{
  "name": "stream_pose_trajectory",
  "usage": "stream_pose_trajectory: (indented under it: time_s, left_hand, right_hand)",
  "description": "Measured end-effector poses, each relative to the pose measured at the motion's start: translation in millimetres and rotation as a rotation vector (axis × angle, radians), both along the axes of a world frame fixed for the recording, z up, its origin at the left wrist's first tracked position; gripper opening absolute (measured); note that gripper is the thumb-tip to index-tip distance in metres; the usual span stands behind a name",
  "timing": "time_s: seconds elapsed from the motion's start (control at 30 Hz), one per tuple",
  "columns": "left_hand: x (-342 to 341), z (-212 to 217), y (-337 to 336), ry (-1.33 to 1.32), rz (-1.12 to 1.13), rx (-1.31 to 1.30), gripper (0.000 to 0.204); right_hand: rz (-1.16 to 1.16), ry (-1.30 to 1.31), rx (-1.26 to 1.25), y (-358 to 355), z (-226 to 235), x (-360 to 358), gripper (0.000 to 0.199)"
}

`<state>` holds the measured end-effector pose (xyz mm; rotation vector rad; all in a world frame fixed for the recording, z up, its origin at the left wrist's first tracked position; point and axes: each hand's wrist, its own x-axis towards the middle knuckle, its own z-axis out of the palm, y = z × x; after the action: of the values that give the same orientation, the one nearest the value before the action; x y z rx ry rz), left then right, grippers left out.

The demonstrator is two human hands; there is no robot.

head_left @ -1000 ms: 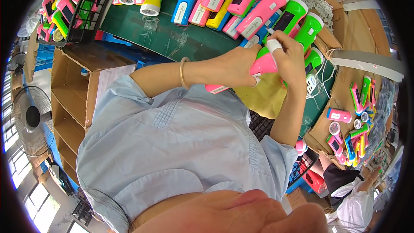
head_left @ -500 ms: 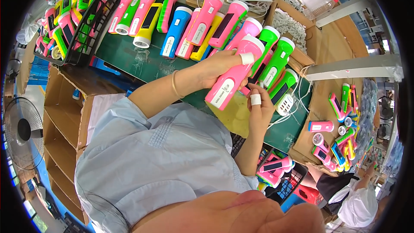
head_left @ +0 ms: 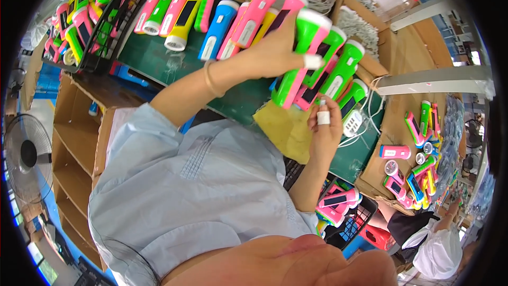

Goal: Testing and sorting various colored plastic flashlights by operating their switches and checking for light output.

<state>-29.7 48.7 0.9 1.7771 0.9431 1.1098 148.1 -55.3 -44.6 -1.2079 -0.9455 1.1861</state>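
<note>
- My left hand reaches across the green bench, its fingers wrapped around a green torch held at a slant, wide head up and away from me.
- One fingertip on that hand wears white tape (it presses against the torch's side).
- My right hand hangs just below the torch's lower end, near but apart from it; its fingers are loosely curled and hold nothing I can make out. One of them is taped white too.
- Under my right hand lies a brown paper pad on the bench.
- Just right of the held torch, more green torches lie side by side, with a white charger and its cord beside them.
- Further up the bench runs a row of torches in pink, green, yellow and blue.
- A black crate at far left holds more of them.
- A cardboard tray at right carries small pink and green parts.
- A fan stands at the left edge.
</note>
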Motion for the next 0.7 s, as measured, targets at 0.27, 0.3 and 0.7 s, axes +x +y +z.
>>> stream_pose_trajectory:
  time_s: [0.27,0.3,0.7]
  left_hand:
    - [7,0,44,-0.032,0.499,0.130,0.059]
    - [6,-6,48,-0.180,0.353,-0.009,0.080]
    - [10,-2,-15,-0.452,-0.103,-0.707,0.039]
  right_hand:
    - [-0.036,0.089,0.055,31,19,-5,0.019]
    - [0.011,0.041,0.074,34,23,-6,0.018]
    - [0.167,-1.008,0.709,36,44,-22,0.009]
